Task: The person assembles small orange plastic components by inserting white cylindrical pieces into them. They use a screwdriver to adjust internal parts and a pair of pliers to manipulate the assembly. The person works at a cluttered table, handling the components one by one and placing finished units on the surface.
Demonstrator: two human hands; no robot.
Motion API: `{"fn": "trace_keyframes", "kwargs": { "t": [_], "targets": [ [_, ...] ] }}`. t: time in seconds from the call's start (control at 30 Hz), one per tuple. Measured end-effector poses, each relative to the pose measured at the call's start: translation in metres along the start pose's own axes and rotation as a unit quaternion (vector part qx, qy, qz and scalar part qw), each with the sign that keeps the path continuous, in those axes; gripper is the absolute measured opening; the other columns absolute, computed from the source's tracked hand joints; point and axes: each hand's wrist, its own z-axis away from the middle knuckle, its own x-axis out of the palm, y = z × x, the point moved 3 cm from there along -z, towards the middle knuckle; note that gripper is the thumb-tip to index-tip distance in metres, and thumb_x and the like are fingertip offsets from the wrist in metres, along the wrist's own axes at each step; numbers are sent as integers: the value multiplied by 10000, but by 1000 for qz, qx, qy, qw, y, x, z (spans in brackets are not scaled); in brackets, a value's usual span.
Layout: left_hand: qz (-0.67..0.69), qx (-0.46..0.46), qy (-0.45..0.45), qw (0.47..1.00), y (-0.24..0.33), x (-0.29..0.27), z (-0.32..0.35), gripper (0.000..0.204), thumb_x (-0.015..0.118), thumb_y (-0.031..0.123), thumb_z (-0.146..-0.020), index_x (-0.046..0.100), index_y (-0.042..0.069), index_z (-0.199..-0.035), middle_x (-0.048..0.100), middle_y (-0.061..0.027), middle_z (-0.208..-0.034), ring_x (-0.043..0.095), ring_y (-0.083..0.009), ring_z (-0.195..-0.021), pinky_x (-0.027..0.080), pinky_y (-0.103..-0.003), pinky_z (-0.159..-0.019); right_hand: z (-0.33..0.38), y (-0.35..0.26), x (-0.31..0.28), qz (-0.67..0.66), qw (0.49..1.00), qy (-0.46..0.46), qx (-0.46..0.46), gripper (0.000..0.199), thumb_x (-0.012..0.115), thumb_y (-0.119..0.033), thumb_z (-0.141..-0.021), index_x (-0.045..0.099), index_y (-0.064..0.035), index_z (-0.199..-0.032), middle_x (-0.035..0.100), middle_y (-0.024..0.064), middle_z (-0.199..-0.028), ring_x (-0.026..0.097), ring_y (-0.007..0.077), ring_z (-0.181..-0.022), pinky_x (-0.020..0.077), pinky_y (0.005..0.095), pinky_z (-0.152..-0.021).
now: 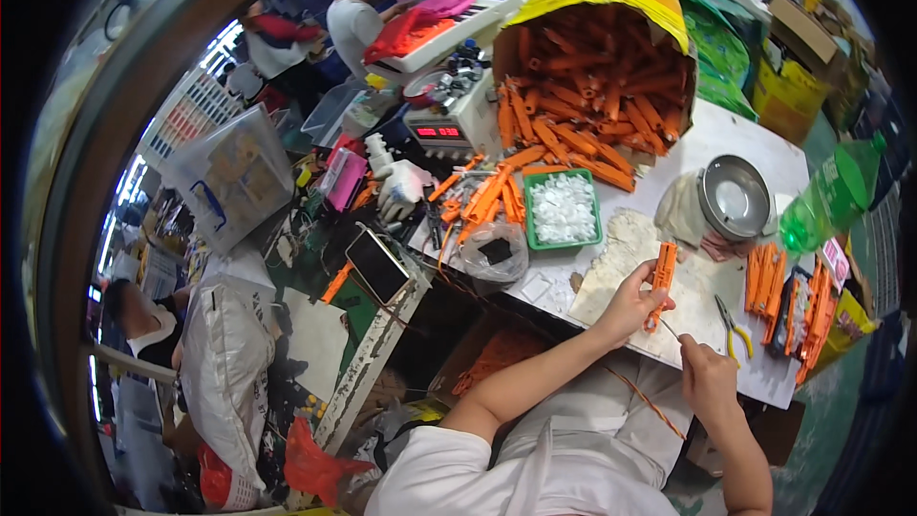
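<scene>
White shirt cloth [478,473] lay nearest; beyond it, above the near edge of the desk [721,139], the left hand [630,308] gripped an orange plastic piece [666,268]. The right hand [709,377] was closed around a thin metal tool [671,331], its tip by the piece's lower end. Apparently the step was tool work there; the next move called for a steady left grip and careful aim.

left hand [630,311]: one orange plastic part [665,268]. right hand [709,375]: one thin tool [671,331], tip near part's lower end. nearby: yellow-handled pliers [728,323]; steel bowl [735,199]; green tray [565,246], white pieces [564,208] inside.
</scene>
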Motion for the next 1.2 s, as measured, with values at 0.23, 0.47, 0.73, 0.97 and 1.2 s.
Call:
{"fn": "trace_keyframes", "kwargs": {
  "t": [0.23,0.47,0.73,0.97,1.2],
  "targets": [
    [187,70,88,976,-15,-14,0,439,545,82,-911,363,13,-1304,520,-90,-1139,591,-222,-1006,469,-343,-908,-13,51,12,45,992,83,85,238,640,-94,-791,616,-47,-1023,607,113,-766,598,299,-689,457,370,-588],
    [235,60,105,965,-24,-2,18,434,538,53,-913,374,15,-1314,517,-54,-1168,517,-150,-1107,429,-276,-934,-42,19,36,-195,966,150,78,351,672,-157,-779,600,-39,-1101,622,127,-955,553,298,-930,435,374,-826],
    [106,-37,31,993,-12,-14,49,505,538,76,-913,315,-26,-1354,455,-149,-1308,492,-235,-1181,408,-325,-1006,-33,28,54,-191,973,72,108,322,650,-103,-775,605,-14,-1081,621,125,-942,551,289,-898,441,364,-804],
    [20,134,36,990,92,-37,93,595,604,252,-884,307,24,-1346,466,-137,-1160,601,-315,-1000,502,-395,-887,-27,35,55,-149,983,86,61,315,674,-108,-755,622,-26,-1055,603,112,-934,536,289,-927,411,356,-861],
    [279,445,-179,832,226,64,152,402,690,307,-805,431,79,-1012,482,-160,-997,570,-402,-713,469,-560,-575,-48,57,44,-160,972,92,146,312,661,-128,-776,618,-32,-1070,591,116,-1003,508,282,-988,399,355,-871]
  ]
}}
